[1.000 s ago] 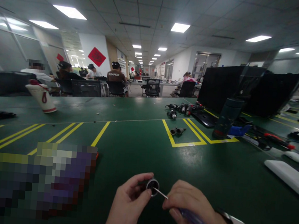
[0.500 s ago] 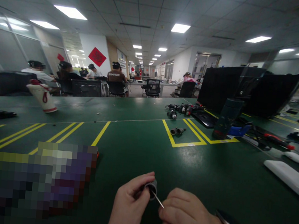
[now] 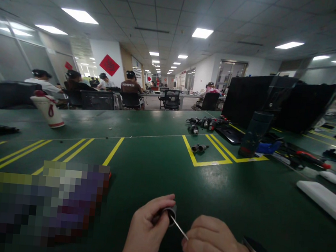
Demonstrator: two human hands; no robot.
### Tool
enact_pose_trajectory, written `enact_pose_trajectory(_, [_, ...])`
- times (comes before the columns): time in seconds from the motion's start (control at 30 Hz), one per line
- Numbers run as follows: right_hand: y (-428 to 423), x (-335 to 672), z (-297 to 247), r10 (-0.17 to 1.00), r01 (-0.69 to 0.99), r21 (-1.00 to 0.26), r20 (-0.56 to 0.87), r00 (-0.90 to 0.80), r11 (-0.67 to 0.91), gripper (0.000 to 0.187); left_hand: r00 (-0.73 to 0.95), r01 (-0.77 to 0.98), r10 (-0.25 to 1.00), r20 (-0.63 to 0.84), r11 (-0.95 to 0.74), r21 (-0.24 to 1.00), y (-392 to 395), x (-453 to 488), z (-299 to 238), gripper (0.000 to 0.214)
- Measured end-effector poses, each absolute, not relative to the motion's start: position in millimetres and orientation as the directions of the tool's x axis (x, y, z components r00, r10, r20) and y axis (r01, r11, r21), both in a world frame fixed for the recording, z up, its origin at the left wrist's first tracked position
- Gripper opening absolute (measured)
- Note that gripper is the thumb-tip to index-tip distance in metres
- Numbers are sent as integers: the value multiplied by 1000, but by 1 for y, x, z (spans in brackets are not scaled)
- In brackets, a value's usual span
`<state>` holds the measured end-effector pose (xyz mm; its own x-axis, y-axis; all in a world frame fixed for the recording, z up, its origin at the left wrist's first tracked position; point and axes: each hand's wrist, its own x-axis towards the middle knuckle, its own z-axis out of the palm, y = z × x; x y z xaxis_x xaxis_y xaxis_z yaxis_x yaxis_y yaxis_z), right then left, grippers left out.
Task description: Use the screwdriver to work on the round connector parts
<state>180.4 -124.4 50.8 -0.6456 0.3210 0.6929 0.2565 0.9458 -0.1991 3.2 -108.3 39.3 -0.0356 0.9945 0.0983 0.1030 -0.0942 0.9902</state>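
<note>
My left hand is closed around a small round grey metal connector shell, its open end tilted toward my right hand. Wrapped about the handle of a screwdriver, my right hand is just to the right. The thin bare shaft runs up and left into the mouth of the shell. Its tip is hidden inside, and my fingers cover most of the dark bluish handle. Farther up the green table, two similar metal connectors lie within a yellow tape outline.
A dark bottle stands before black monitors at right, with cables and connectors beside it. A white bar-shaped case lies at the right edge. A pale cup stands far left. A blurred purple-orange object lies near left.
My right hand has shifted slightly right and down, so more of the screwdriver shaft shows outside the shell. My left hand and the shell have hardly moved.
</note>
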Motion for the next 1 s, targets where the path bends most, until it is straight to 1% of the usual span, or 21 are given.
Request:
enact_pose_trajectory(0.07, [-123, 183, 52, 307, 243, -195, 716, -627, 950, 17, -58, 111, 988, 146, -139, 984, -101, -1, 37, 18])
enact_pose_trajectory(0.13, [-121, 185, 51, 357, 280, -229, 714, -603, 932, 24, -71, 165, 976, 204, -190, 968, -87, -8, 31, 18])
enact_pose_trajectory(0.2, [-116, 185, 49, 459, 336, -313, 652, -603, 888, 26, -92, 253, 964, 250, -221, 942, -68, -18, 22, 19])
enact_pose_trajectory(0.3, [-106, 184, 45, 611, 435, -430, 513, -603, 791, 33, -104, 387, 948, 302, -241, 890, -36, -31, 9, 23])
enact_pose_trajectory(0.37, [-97, 184, 43, 677, 504, -454, 434, -595, 734, 40, -126, 511, 938, 322, -217, 832, -17, -37, 6, 24])
enact_pose_trajectory(0.4, [-91, 185, 42, 698, 531, -455, 412, -587, 715, 43, -135, 535, 936, 326, -208, 819, -10, -38, 7, 24])
enact_pose_trajectory(0.47, [-75, 189, 40, 739, 582, -456, 388, -551, 674, 40, -143, 568, 932, 334, -199, 799, 2, -38, 11, 22])
enact_pose_trajectory(0.5, [-64, 191, 39, 765, 612, -460, 387, -514, 644, 36, -142, 581, 931, 337, -198, 790, 6, -37, 13, 21])
enact_pose_trajectory(0.6, [-23, 202, 36, 863, 746, -450, 370, -345, 491, 24, -125, 608, 929, 348, -205, 767, 17, -31, 18, 18])
enact_pose_trajectory(0.7, [24, 215, 31, 901, 809, -454, 386, -198, 372, 22, -109, 616, 930, 351, -214, 758, 28, -22, 19, 18])
enact_pose_trajectory(0.8, [65, 229, 27, 910, 841, -454, 403, -99, 293, 22, -96, 610, 933, 348, -222, 761, 40, -16, 17, 21])
enact_pose_trajectory(0.9, [92, 240, 24, 916, 853, -451, 395, -71, 261, 29, -91, 590, 933, 349, -232, 774, 47, -15, 14, 24])
enact_pose_trajectory(1.0, [107, 248, 20, 931, 857, -445, 352, -99, 260, 29, -124, 568, 926, 357, -229, 791, 46, -16, 13, 35])
